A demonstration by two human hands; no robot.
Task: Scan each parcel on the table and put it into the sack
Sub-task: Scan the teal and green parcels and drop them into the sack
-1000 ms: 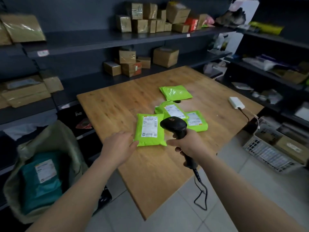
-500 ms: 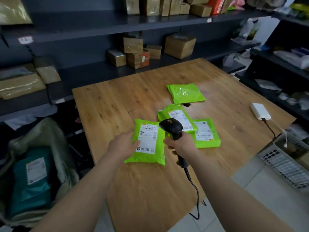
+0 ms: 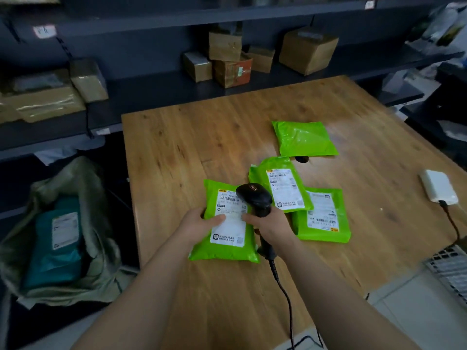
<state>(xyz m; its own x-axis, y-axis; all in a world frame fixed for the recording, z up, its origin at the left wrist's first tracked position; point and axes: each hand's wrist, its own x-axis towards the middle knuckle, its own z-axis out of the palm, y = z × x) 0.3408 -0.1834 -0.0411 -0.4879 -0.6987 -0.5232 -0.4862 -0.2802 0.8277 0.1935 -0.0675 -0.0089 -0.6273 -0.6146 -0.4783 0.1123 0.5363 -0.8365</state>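
Note:
Several lime-green parcels lie on the wooden table (image 3: 192, 147). My left hand (image 3: 199, 223) grips the nearest parcel (image 3: 225, 248) at its left edge, thumb across the white label. My right hand (image 3: 271, 229) holds a black corded barcode scanner (image 3: 255, 198), its head over that label. Two more labelled parcels overlap to the right, one on top (image 3: 283, 185) and one beneath (image 3: 326, 218). A fourth parcel (image 3: 304, 138) lies farther back, plain side up. The open grey-green sack (image 3: 83, 248) sits on the floor to the table's left with a teal parcel (image 3: 54, 248) inside.
A white box (image 3: 438, 186) with a black cable sits near the table's right edge. Dark shelves with cardboard boxes (image 3: 307, 50) run behind and to the left. A white wire basket (image 3: 452, 269) stands on the floor at the right. The scanner cable hangs off the front edge.
My left hand has gone from beside the nearest parcel to gripping it with the thumb on the label. The scanner head has come over that label. The camera has tipped down and closer.

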